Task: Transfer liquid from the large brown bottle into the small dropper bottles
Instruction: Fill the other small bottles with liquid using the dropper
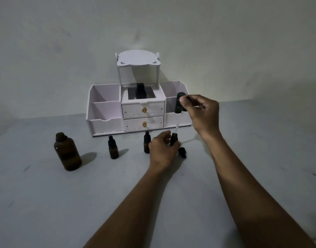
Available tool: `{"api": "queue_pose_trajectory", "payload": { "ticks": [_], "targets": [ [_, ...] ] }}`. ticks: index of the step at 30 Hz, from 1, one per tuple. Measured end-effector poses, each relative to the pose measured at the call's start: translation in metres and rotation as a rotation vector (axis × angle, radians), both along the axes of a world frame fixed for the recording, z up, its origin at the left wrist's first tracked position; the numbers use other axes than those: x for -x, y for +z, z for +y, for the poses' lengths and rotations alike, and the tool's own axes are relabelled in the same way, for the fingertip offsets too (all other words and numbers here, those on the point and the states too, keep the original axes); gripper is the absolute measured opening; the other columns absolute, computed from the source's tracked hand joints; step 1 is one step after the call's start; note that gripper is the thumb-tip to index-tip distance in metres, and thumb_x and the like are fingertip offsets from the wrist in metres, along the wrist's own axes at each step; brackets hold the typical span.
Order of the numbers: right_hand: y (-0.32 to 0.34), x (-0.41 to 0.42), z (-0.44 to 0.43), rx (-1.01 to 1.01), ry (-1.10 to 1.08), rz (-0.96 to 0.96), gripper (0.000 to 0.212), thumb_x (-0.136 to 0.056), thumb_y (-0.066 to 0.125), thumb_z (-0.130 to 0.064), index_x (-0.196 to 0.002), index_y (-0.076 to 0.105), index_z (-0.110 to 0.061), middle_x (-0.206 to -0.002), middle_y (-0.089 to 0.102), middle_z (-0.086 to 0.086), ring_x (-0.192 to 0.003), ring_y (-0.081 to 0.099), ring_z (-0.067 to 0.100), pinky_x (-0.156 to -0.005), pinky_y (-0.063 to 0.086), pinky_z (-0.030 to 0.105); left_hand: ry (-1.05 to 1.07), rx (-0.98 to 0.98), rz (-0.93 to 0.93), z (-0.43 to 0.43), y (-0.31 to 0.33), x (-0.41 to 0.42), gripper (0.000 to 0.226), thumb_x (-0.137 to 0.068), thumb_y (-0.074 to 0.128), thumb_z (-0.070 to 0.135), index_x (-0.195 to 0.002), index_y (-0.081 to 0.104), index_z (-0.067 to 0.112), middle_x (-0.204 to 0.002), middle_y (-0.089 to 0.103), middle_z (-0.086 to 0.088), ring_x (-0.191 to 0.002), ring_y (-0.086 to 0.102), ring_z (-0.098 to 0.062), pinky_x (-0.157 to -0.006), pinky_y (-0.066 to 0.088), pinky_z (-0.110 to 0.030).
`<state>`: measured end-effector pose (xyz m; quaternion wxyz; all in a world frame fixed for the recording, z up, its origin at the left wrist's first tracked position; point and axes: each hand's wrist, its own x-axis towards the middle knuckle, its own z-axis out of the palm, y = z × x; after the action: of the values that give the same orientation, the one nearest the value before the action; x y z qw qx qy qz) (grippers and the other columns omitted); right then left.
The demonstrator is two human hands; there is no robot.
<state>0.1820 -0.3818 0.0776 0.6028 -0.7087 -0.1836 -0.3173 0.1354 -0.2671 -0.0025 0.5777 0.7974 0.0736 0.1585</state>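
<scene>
Nearest is the large brown bottle, upright on the table, well left of both hands, with nothing touching it. I can't tell if its top is on. It looks like glass, so I judge it heavy for its size, rigid, slick and breakable. I'd take it round the wide body, not the neck.

Right of it stand the left dropper bottle and the middle dropper bottle, both capped and upright. They are small and light, so I reckon they tip easily.

My left hand is curled round the open dropper bottle, low on its body, steadying it upright on the table, just right of the middle one. A loose dropper cap lies just right of that hand.

Farther and higher, my right hand pinches the black bulb of the pipette between thumb and fingers. The clear tube hangs down from the grip, its tip at the open bottle's mouth. I can't tell whether it is in or just above, or whether it holds liquid. The tube is thin and fragile, so I'd hold it by the bulb only.

At the far end is the white organiser, against the wall, with a dark bottle in its centre compartment.
</scene>
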Motion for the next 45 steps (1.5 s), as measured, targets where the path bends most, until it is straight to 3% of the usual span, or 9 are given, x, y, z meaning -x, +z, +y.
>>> {"api": "queue_pose_trajectory", "payload": {
  "ticks": [4, 12, 20, 26, 29, 34, 39, 41, 45],
  "targets": [
    [0.000, 0.001, 0.003, 0.024, 0.007, -0.019, 0.002, -0.085, 0.076, -0.021, -0.084, 0.076, -0.021, -0.070, 0.070, -0.011, -0.065, 0.063, -0.003, -0.067, 0.049, 0.014, 0.000, -0.010, -0.025, 0.000, -0.002, 0.001, 0.050, -0.084, 0.079, 0.014, -0.132, 0.064, 0.008, -0.121, 0.072, -0.005, -0.104, 0.067, -0.009, -0.089, 0.046, -0.013],
    [-0.004, -0.003, 0.005, 0.068, -0.026, -0.020, 0.014, -0.085, 0.077, -0.021, -0.092, 0.079, -0.009, -0.074, 0.072, -0.005, -0.067, 0.066, -0.005, -0.068, 0.049, 0.010, 0.005, 0.016, -0.035, -0.001, -0.001, 0.004, 0.035, -0.088, 0.073, 0.007, -0.123, 0.070, 0.010, -0.111, 0.073, 0.004, -0.097, 0.065, -0.003, -0.069, 0.037, 0.008],
    [-0.004, -0.005, 0.005, 0.096, -0.047, -0.036, 0.010, -0.086, 0.076, -0.017, -0.083, 0.078, -0.008, -0.067, 0.067, -0.008, -0.061, 0.061, -0.008, -0.063, 0.044, 0.006, 0.001, 0.019, -0.036, -0.001, 0.000, 0.007, 0.034, -0.089, 0.070, 0.004, -0.123, 0.070, 0.009, -0.106, 0.070, 0.006, -0.097, 0.065, -0.005, -0.063, 0.036, 0.009],
    [-0.006, -0.005, 0.007, 0.098, -0.031, -0.013, 0.011, -0.086, 0.076, -0.015, -0.080, 0.076, -0.006, -0.066, 0.066, -0.007, -0.060, 0.060, -0.008, -0.062, 0.046, 0.007, -0.016, 0.037, -0.033, -0.001, -0.001, 0.006, 0.028, -0.090, 0.068, 0.001, -0.116, 0.073, 0.006, -0.087, 0.063, 0.016, -0.075, 0.055, 0.012, -0.057, 0.036, 0.007],
    [-0.007, -0.005, 0.009, 0.104, -0.035, -0.020, 0.012, -0.086, 0.075, -0.014, -0.077, 0.075, -0.006, -0.064, 0.065, -0.009, -0.058, 0.059, -0.007, -0.061, 0.043, 0.006, -0.022, 0.063, -0.021, -0.002, 0.000, 0.006, 0.031, -0.091, 0.067, 0.000, -0.121, 0.071, 0.007, -0.099, 0.068, 0.007, -0.078, 0.055, 0.010, -0.055, 0.036, 0.007],
    [-0.007, -0.002, 0.010, 0.121, -0.050, -0.019, 0.011, -0.085, 0.076, -0.017, -0.084, 0.077, -0.006, -0.072, 0.070, -0.001, -0.065, 0.063, -0.003, -0.065, 0.047, 0.007, -0.010, 0.110, -0.013, -0.003, 0.003, 0.009, 0.034, -0.091, 0.067, 0.001, -0.124, 0.069, 0.008, -0.111, 0.070, 0.001, -0.096, 0.064, -0.006, -0.056, 0.036, 0.008],
    [-0.006, -0.001, 0.009, 0.122, -0.048, 0.019, 0.015, -0.084, 0.078, -0.024, -0.092, 0.080, -0.011, -0.080, 0.075, -0.003, -0.074, 0.069, -0.001, -0.070, 0.051, 0.008, -0.009, 0.077, -0.012, -0.003, 0.004, 0.011, 0.036, -0.092, 0.067, 0.001, -0.127, 0.067, 0.008, -0.122, 0.070, -0.005, -0.084, 0.058, 0.007, -0.056, 0.036, 0.008],
    [-0.004, -0.001, 0.007, 0.112, -0.057, 0.018, 0.018, -0.084, 0.077, -0.027, -0.093, 0.079, -0.011, -0.080, 0.076, -0.002, -0.073, 0.069, 0.001, -0.070, 0.051, 0.010, -0.008, 0.063, -0.005, -0.002, 0.003, 0.011, 0.041, -0.091, 0.069, 0.004, -0.132, 0.063, 0.009, -0.128, 0.067, -0.006, -0.095, 0.061, 0.000, -0.058, 0.037, 0.007],
    [0.000, 0.001, 0.003, 0.035, -0.089, -0.024, 0.017, -0.085, 0.076, -0.027, -0.092, 0.078, -0.012, -0.079, 0.074, -0.002, -0.072, 0.068, 0.004, -0.068, 0.051, 0.013, -0.041, 0.049, 0.023, 0.001, 0.006, 0.024, 0.049, -0.093, 0.069, 0.015, -0.140, 0.056, 0.014, -0.139, 0.060, -0.005, -0.120, 0.057, -0.012, -0.092, 0.042, -0.013]
  ]
}}
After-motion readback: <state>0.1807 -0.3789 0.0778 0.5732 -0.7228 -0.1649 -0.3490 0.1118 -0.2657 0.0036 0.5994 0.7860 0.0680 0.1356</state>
